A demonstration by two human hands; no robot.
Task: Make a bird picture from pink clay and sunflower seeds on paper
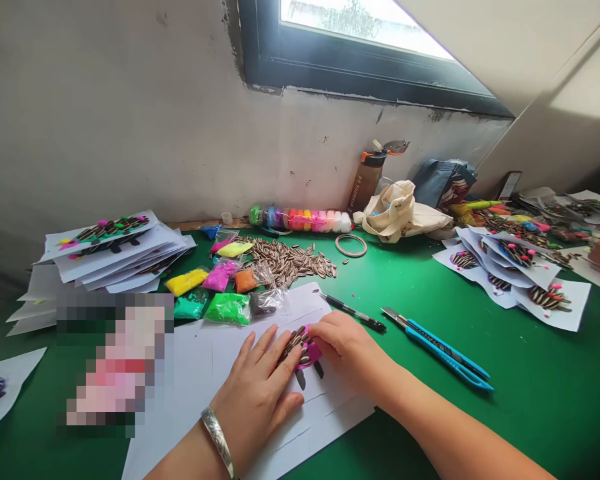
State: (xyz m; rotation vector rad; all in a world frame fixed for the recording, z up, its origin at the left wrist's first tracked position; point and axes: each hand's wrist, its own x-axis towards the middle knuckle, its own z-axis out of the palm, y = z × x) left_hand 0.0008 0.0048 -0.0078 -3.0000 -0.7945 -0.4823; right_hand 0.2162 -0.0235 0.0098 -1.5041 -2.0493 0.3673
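Observation:
My left hand (257, 387), with a silver bangle at the wrist, lies with its fingers stretched on a white paper sheet (180, 407). Its fingertips touch a small figure of magenta modelling clay (309, 358) set with striped sunflower seeds (293, 341). Two dark leg shapes (301, 379) stick out below the clay. At the figure's upper right edge, my right hand (353, 343) has thumb and forefinger pinched together; what lies between them is hidden. A black pen (355, 312) rests just beyond the right hand.
A blue utility knife (443, 350), blade exposed, lies right of my right hand. Bagged clay (229, 308) and a seed pile (293, 261) are beyond the sheet. Paper stacks stand left (125, 257) and right (520, 273). A bottle (366, 183) stands by the wall.

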